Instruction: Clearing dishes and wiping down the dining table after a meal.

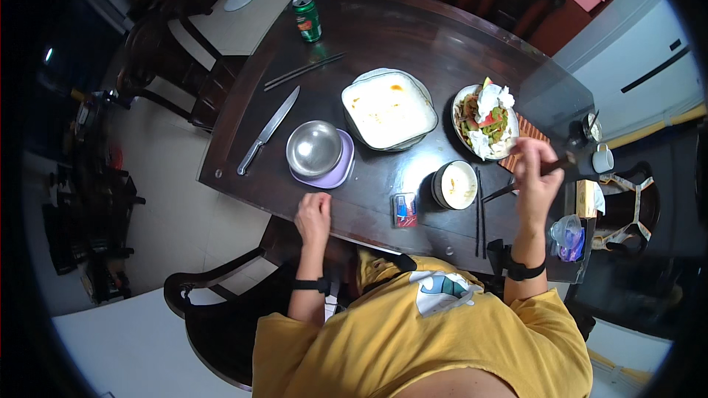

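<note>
My right hand [536,182] is raised over the right side of the table, closed around a long dark utensil [499,192], perhaps chopsticks. Just beyond it sits a plate [458,134] of food scraps, watermelon rind and crumpled tissues. A white-lined bowl [460,184] with food residue stands left of that hand, and a pair of dark chopsticks [480,221] lies alongside. My left hand [313,215] rests at the near table edge with curled fingers and nothing visible in it. Nearest to it are a steel bowl [314,148] and the lilac tray [347,168] under it.
A square white dish [387,113] with sauce stains occupies the middle. At left lie a kitchen knife [269,130] and more chopsticks [304,72], with a green can [307,19] beyond. A small printed box [405,210] is near me; a tissue box [586,199] and glass bowl [566,231] stand right.
</note>
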`<move>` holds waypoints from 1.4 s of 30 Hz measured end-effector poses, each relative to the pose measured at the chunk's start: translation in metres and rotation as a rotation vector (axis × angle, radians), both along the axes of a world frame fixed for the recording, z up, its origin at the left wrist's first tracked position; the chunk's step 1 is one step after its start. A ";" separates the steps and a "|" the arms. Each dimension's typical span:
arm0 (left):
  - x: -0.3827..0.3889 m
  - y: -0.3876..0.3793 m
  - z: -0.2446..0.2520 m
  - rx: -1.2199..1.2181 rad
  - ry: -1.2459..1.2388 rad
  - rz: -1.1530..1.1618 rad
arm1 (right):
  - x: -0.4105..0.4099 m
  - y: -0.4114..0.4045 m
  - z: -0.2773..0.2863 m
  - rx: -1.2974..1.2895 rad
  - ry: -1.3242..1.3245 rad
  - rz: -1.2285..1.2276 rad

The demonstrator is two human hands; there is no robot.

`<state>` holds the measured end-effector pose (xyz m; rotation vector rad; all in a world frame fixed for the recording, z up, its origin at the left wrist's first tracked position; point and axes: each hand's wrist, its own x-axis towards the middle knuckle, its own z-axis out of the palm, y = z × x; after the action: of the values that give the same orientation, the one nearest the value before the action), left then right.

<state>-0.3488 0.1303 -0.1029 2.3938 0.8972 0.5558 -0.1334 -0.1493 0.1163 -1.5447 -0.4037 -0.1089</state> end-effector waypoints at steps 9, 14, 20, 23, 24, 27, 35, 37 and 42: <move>0.068 -0.057 -0.011 0.171 -0.101 -0.021 | -0.002 -0.081 0.024 0.306 -0.223 -0.423; 0.077 -0.053 -0.017 0.159 -0.038 -0.064 | -0.010 -0.114 0.023 0.226 -0.319 -0.563; 0.089 -0.052 -0.002 0.117 0.127 -0.088 | -0.005 -0.145 0.017 0.244 -0.283 -0.692; 0.098 -0.045 -0.004 0.086 0.186 -0.097 | -0.004 -0.151 0.017 0.234 -0.250 -0.737; 0.099 -0.041 -0.004 0.089 0.195 -0.104 | -0.002 -0.153 0.013 0.259 -0.253 -0.726; 0.100 -0.037 0.001 0.089 0.233 -0.122 | 0.003 -0.153 0.010 0.253 -0.230 -0.786; 0.131 -0.087 0.104 -0.477 -0.180 -0.214 | 0.008 -0.185 0.000 0.300 -0.155 -0.739; 0.160 -0.109 0.133 -0.524 -0.254 -0.319 | 0.015 -0.186 -0.004 0.364 -0.089 -0.737; 0.255 -0.160 0.152 -0.477 -0.268 -0.687 | 0.049 -0.179 -0.046 0.118 0.052 -0.582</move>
<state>-0.0940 -0.0298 0.0492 1.9483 0.0466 0.3249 -0.0845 -0.3278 0.0705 -1.5046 0.1032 -0.5336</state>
